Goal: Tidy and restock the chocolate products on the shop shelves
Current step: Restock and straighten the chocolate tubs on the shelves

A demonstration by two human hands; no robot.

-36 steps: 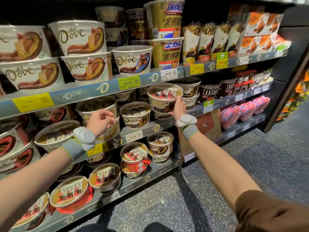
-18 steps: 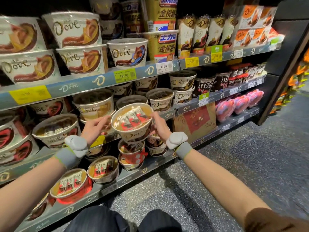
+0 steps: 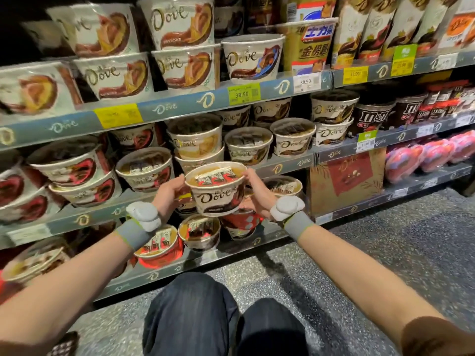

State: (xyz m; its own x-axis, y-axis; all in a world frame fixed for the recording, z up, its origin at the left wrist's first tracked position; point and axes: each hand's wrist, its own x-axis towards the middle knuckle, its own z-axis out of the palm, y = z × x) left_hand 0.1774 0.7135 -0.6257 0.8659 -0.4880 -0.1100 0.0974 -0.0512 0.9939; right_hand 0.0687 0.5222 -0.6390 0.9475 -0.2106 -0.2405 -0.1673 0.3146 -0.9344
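Note:
A white and brown Dove chocolate tub (image 3: 216,194) with a clear lid hangs in front of the lower shelves, between the middle shelf and the bottom one. My left hand (image 3: 168,194) grips its left rim and side. Its right side is gripped by my right hand (image 3: 257,192). The tub is upright, label facing me. Just behind it on the middle shelf (image 3: 280,167) stand more Dove tubs (image 3: 248,147), some stacked two high. Below it, the bottom shelf (image 3: 180,265) carries red and brown tubs (image 3: 200,233).
The top shelf (image 3: 180,105) holds large Dove tubs and yellow Snickers tubs (image 3: 308,44). M&M's tubs (image 3: 374,116), a cardboard display box (image 3: 347,176) and pink heart packs (image 3: 421,155) sit to the right. My knees (image 3: 221,317) are over the speckled floor.
The tub came off the middle shelf in my right hand and moved down and left. My left hand left the other tubs and joined on its left side. I have crouched lower.

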